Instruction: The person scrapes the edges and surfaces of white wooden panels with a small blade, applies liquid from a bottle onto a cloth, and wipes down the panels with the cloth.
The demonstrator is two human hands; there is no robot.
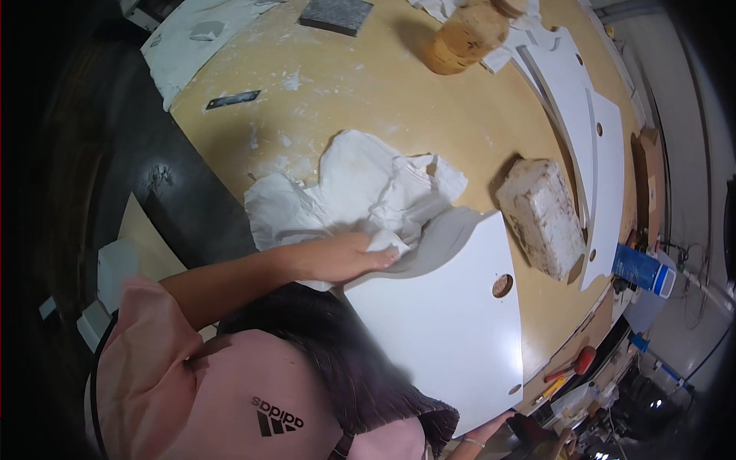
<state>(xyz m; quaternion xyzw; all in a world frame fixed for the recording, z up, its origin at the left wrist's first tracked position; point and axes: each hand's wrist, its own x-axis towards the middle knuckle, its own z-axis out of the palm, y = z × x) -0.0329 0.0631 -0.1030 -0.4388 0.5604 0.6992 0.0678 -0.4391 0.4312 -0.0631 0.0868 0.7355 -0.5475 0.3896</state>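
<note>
My left hand (349, 257) is closed on a white cloth (360, 180), pressing a bunched part of it against the curved grey edge (448, 238) of a white panel (437, 330). The rest of the cloth spreads loosely over the table beyond my hand. The panel lies tilted towards my body, with a round hole near its right side and a smaller one lower down. My right hand (494, 429) is at the panel's lower right end, holding it there. Most of its fingers are hidden by the panel.
On the tan table (345, 92), a worn white block (540, 218) stands right of the panel. Farther off are a jar of amber liquid (469, 38), a dark grey block (335, 15), and a flat metal blade (233, 100). More white curved panels (606, 169) lie along the right.
</note>
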